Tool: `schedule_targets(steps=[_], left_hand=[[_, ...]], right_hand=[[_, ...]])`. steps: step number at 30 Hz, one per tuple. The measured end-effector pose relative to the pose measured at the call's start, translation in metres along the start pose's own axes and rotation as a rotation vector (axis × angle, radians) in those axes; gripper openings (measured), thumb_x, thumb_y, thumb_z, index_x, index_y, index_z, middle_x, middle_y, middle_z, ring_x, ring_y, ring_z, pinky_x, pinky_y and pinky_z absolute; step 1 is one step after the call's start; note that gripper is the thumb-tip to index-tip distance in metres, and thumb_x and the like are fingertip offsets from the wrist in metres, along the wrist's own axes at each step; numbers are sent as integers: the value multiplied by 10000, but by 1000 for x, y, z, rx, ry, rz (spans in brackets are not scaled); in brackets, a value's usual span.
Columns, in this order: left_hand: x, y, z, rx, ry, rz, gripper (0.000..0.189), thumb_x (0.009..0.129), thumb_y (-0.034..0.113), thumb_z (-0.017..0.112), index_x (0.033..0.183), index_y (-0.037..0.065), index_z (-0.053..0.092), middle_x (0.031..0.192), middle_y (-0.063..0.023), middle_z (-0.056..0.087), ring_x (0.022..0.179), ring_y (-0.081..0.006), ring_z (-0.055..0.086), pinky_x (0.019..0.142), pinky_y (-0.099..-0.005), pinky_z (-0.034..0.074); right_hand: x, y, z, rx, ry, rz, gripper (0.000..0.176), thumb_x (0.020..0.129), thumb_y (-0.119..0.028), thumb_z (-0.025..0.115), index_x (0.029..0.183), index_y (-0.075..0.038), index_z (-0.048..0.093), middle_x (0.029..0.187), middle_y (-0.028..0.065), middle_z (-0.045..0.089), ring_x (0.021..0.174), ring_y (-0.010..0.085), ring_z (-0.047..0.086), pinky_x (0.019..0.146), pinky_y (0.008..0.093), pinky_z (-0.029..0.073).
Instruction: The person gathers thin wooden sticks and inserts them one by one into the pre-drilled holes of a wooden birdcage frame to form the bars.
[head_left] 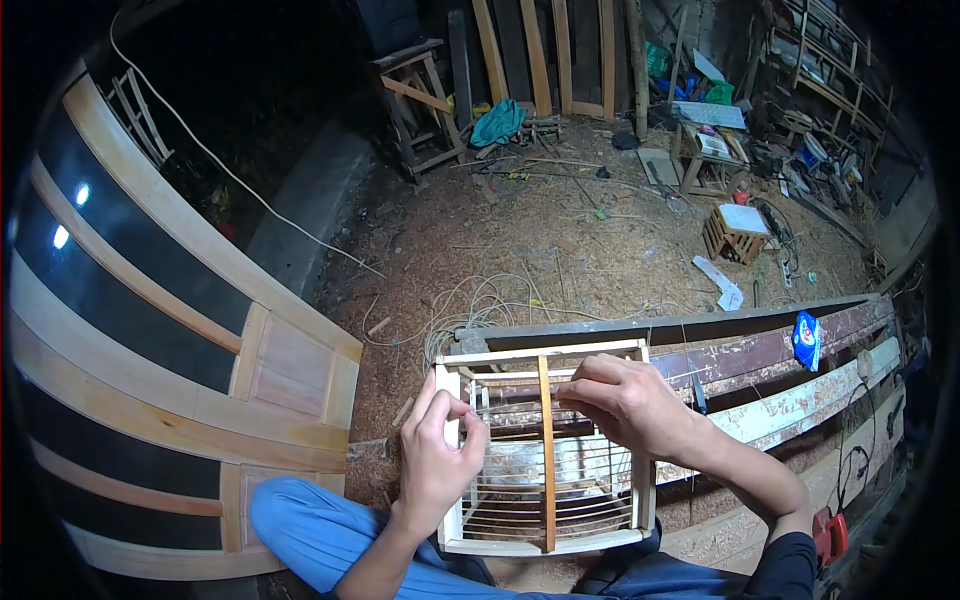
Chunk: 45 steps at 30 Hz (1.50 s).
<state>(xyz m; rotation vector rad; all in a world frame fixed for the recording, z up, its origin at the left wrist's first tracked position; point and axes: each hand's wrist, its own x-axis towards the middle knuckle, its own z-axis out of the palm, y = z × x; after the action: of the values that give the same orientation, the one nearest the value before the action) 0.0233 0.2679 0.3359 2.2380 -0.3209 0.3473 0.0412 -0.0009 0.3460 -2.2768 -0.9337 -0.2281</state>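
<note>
A cage-like wooden frame (pixel 596 545) lies in front of me over my lap, with rows of thin rods (pixel 590 490) across its lower part. An orange-brown slat (pixel 548 455) crosses its middle from top to bottom. At the frame's left side bar is my left hand (pixel 437 450), its thumb and forefinger curled together in a ring. My right hand (pixel 625 400) reaches over the right side with fingers pinched just right of the slat, near the upper rods. What either pinch holds is too small or hidden to make out.
Long planks (pixel 790 400) form a bench beneath and to the right, bearing a blue packet (pixel 807 341). A panelled wooden door (pixel 290 365) stands at left. Coiled cable (pixel 480 305) lies on the shaving-covered floor, near a small slatted crate (pixel 735 235). A red tool (pixel 830 537) sits lower right.
</note>
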Motion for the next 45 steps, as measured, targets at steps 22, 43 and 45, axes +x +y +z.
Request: schedule_targets(steps=[22,43,45], left_hand=[[-3,-7,15,-22,-22,-44,54,857,6,666,854,-19,618,945,-193,671,873,-333,709,806,-405,550],[-5,-6,17,-24,-6,-9,45,860,-15,631,871,-24,588,980,-216,633,875,-378,676,799,-446,549],[-7,-9,18,-4,-6,-16,44,859,-20,628,877,-26,588,981,-215,633,877,-375,676,794,-445,549]], right_hand=[[-9,10,1,-85,-18,14,159,928,-121,749,1054,-32,709,945,99,655,859,292,686,724,417,573],[-10,8,4,-44,3,17,200,903,-91,765,1089,-31,723,911,85,638,822,268,678,671,398,574],[-11,7,4,-49,-5,24,194,909,-100,763,1087,-32,722,911,84,636,818,267,675,670,397,572]])
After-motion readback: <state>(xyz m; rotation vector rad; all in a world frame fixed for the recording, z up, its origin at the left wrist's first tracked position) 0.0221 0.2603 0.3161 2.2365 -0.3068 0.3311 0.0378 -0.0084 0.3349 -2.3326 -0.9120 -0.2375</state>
